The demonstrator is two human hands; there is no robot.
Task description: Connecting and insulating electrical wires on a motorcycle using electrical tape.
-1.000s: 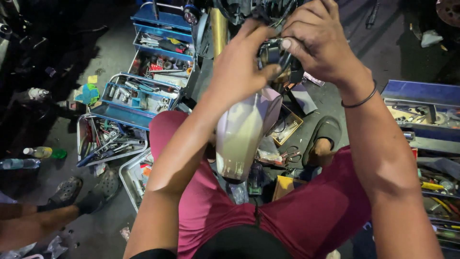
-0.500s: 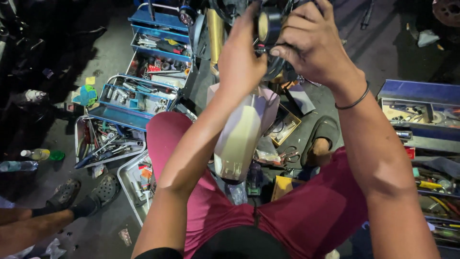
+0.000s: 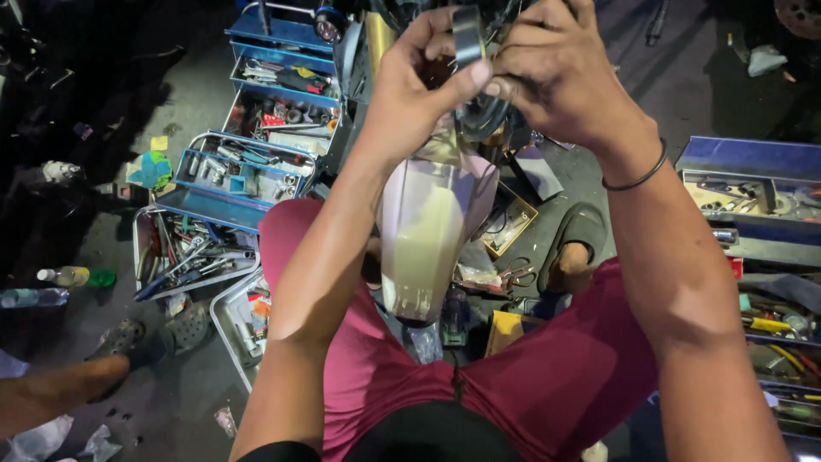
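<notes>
Grey concrete floor (image 3: 180,85) lay below, crowded on one side with a blue fold-out toolbox (image 3: 256,111) and metal trays of hand tools (image 3: 184,248), while another blue tool chest (image 3: 753,222) stood on the other side. Both hands were raised together near the top of the view. The left hand (image 3: 410,94) had its fingers (image 3: 440,47) curled and pinching a small dark ring-shaped part (image 3: 468,34), thumb pressed against its lower edge. The right hand (image 3: 564,77) met it from the other side, its fingers bent and closed against the same part, so the ring sat upright between the fingertips of both hands. Just beneath them hung a pale lilac motorcycle cover (image 3: 428,231), above the person's maroon shorts (image 3: 479,376). A thin black band (image 3: 637,175) circled the right wrist.
</notes>
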